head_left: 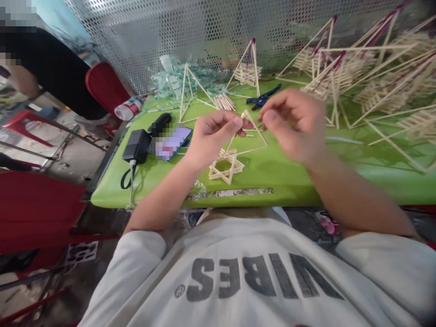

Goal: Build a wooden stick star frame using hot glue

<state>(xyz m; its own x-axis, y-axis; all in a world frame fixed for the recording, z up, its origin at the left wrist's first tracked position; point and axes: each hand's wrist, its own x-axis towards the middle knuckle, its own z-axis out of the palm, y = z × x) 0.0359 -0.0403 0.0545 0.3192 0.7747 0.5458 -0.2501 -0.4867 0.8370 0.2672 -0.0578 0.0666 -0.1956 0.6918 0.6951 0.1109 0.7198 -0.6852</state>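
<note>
My left hand (pixel 218 134) pinches the top corner of a triangle of thin wooden sticks (pixel 259 131), held above the green table. Just to the right, my right hand (pixel 294 125) is closed with thumb and forefinger together; whatever lies between them is too small to make out. Beneath the triangle lies a star-shaped stack of wooden sticks (pixel 226 172). Dark blue pliers (pixel 260 100) rest behind my hands. A bundle of loose sticks (pixel 224 102) sits beyond my left hand, beside a standing stick frame (pixel 184 93).
Several stick structures with purple tips (pixel 335 68) crowd the right and back of the green table (pixel 289 188). At the left are a phone (pixel 173 143), a black box with a cable (pixel 136 145) and a plastic bottle (pixel 128 109). A person (pixel 51 68) stands beyond a red chair (pixel 107 88).
</note>
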